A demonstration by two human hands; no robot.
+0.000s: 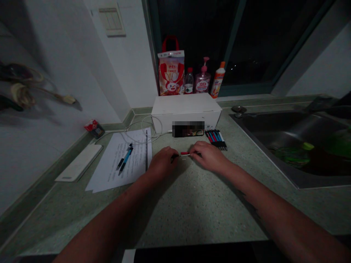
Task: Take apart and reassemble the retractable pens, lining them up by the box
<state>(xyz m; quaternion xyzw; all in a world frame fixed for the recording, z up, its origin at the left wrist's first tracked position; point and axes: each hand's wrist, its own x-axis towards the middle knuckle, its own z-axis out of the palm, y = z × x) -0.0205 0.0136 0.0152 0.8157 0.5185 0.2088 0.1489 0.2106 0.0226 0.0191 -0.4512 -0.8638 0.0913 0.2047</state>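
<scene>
My left hand (163,160) is closed in a pinch on a small black pen part (174,157). Opposite it, my right hand (207,155) pinches a thin whitish stick like a pen refill (185,155), whose end points toward the left fingers. A short red pen piece (184,153) shows just behind the stick; whether it lies on the counter or in the right fingers I cannot tell. A tiny pale piece (184,159) rests on the counter below. Several pens (216,138) in red, blue, white and black lie in a row beyond my right hand.
Printed sheets (115,175) with blue and black pens (126,160) lie left, beside a white slab (79,162). A phone (188,130) on a cable leans against a white box (186,104). Bottles (202,82) stand behind; a sink (290,175) is at right.
</scene>
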